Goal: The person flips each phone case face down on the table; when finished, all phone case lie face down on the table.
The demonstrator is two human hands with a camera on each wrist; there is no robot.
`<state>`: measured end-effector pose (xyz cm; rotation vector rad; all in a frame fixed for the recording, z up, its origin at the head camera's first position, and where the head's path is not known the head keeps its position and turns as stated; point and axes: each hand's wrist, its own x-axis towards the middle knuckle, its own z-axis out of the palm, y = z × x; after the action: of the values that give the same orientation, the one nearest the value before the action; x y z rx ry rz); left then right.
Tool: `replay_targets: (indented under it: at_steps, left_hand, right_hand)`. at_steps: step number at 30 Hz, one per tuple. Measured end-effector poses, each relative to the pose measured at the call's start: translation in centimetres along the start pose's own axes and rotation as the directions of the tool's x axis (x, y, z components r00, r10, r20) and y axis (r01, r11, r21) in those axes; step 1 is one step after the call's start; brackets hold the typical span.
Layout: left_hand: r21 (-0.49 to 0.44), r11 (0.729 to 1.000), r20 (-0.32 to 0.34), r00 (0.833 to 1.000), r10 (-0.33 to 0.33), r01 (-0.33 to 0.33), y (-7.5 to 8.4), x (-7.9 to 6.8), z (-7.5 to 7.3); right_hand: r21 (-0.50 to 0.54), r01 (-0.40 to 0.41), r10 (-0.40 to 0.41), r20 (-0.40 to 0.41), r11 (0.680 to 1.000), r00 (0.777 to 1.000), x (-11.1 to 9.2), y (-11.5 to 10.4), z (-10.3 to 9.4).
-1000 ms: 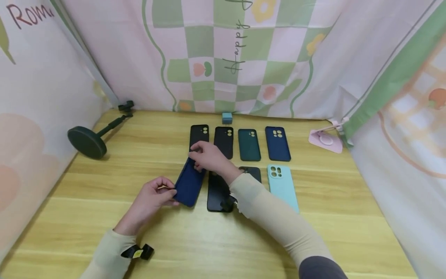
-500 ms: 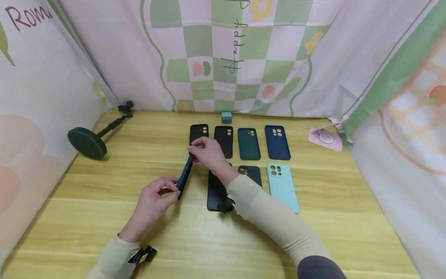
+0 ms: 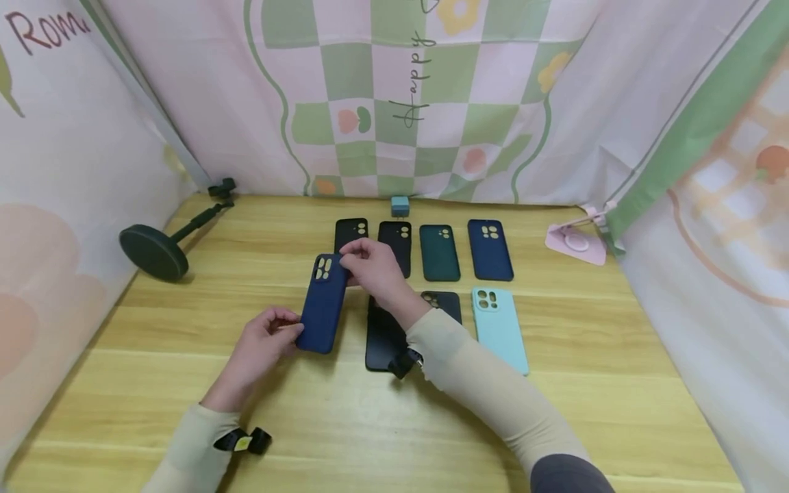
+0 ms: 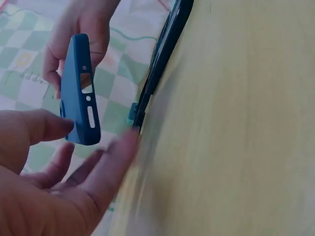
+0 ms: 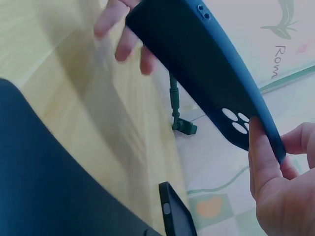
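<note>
A dark blue phone case (image 3: 322, 308) is held up off the table, its back and camera cutouts toward the head camera. My left hand (image 3: 257, 352) pinches its lower left edge, thumb in front. At its upper right corner, my right hand (image 3: 377, 272) grips it between thumb and fingers. The left wrist view shows the end of the blue case (image 4: 81, 101) with its port slots, the other left fingers spread away from it. In the right wrist view, the inner side of the blue case (image 5: 206, 69) faces the camera, right fingers at the camera holes.
Behind lie two black cases (image 3: 394, 241), a green case (image 3: 440, 253) and a navy case (image 3: 490, 250). Nearer are a large black case (image 3: 381, 346), a dark case (image 3: 445, 302) and a turquoise case (image 3: 501, 332). A black round stand (image 3: 154, 252), blue cube (image 3: 400, 205) and pink stand (image 3: 576, 243) stand around.
The blue case has been turned over between both hands, from its inner side, through edge-on, to its back with the camera cutouts. The cases on the table have not moved.
</note>
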<state>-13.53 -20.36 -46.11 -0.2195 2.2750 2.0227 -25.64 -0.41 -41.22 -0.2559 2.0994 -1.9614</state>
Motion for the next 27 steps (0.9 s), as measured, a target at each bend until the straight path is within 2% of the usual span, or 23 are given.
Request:
replay_targets:
  at_steps: [4, 7, 9, 11, 14, 16, 19, 22, 27]
  left_hand:
    - [-0.059, 0.997, 0.043, 0.998, -0.039, 0.041, -0.1, 0.1, -0.2]
    - [-0.055, 0.997, 0.046, 0.998, -0.049, 0.051, -0.1, 0.0, -0.2]
    - [-0.04, 0.997, 0.046, 0.997, -0.063, 0.065, -0.2, 0.0, -0.3]
    - [-0.019, 0.996, 0.045, 0.995, -0.09, 0.091, -0.3, 0.0, -0.2]
    - [0.025, 0.991, 0.051, 0.99, -0.132, 0.131, -0.3, 0.0, -0.2]
    - [0.056, 0.988, 0.056, 0.988, -0.144, 0.141, -0.3, 0.1, -0.2]
    - [0.094, 0.987, 0.068, 0.988, -0.138, 0.131, -0.3, 0.1, -0.2]
    - [0.108, 0.987, 0.079, 0.988, -0.131, 0.122, -0.3, 0.0, -0.2]
    - [0.118, 0.985, 0.102, 0.985, -0.138, 0.126, -0.2, -0.1, -0.3]
  right_hand:
    - [-0.031, -0.031, 0.031, 0.007, 0.999, 0.999, 0.2, 0.5, -0.2]
    - [-0.157, -0.054, 0.058, 0.018, 0.986, 0.998, 0.5, 1.1, -0.4]
    - [-0.289, -0.061, 0.074, 0.033, 0.955, 0.997, 0.6, 1.5, -0.7]
    - [-0.422, -0.057, 0.089, 0.056, 0.905, 0.994, 0.8, 1.9, -0.9]
    - [-0.543, -0.045, 0.116, 0.097, 0.838, 0.988, 1.0, 2.2, -1.0]
    - [-0.578, -0.041, 0.133, 0.118, 0.815, 0.984, 1.1, 2.2, -1.0]
    - [-0.593, -0.049, 0.155, 0.128, 0.804, 0.98, 1.2, 2.2, -1.0]
    - [-0.613, -0.057, 0.169, 0.127, 0.788, 0.977, 1.2, 2.3, -1.0]
    - [-0.672, -0.041, 0.174, 0.132, 0.74, 0.976, 1.1, 2.3, -1.3]
